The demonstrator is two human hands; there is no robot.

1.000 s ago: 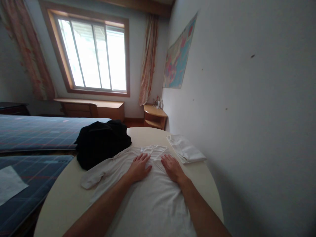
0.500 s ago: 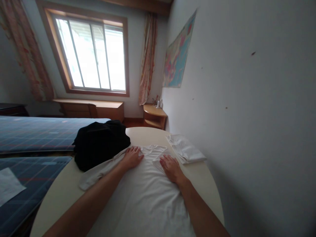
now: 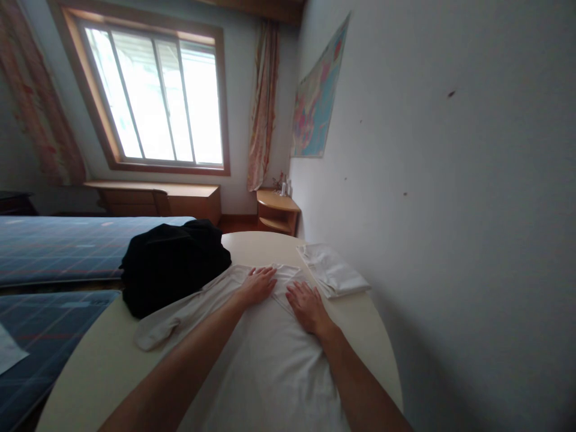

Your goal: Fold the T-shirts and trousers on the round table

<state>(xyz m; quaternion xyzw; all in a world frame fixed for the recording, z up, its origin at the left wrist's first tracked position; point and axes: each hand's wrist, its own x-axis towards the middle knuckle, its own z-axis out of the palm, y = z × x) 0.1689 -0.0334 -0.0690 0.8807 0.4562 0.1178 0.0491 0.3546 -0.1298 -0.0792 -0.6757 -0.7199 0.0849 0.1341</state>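
A white long-sleeved shirt [image 3: 270, 360] lies spread on the round table [image 3: 85, 360], its collar end away from me. My left hand [image 3: 257, 285] rests flat on the cloth just below the collar, fingers stretched out. To its right, my right hand [image 3: 306, 305] presses on the shirt's right shoulder area with its fingers spread. One sleeve [image 3: 157, 330] extends out to the left, partly behind my left forearm. The other sleeve cannot be made out clearly. Neither hand grips the fabric.
A folded white garment [image 3: 335, 270] lies at the table's right edge, near the wall [image 3: 472, 252]. A black cloth heap [image 3: 175, 264] sits at the back left. Beyond the table are blue plaid mattresses [image 3: 67, 246], a corner shelf [image 3: 278, 204] and a desk [image 3: 193, 192].
My left hand has slid right across the shirt, closer to my right hand. The right hand stays in nearly the same place on the cloth. The camera view has shifted slightly.
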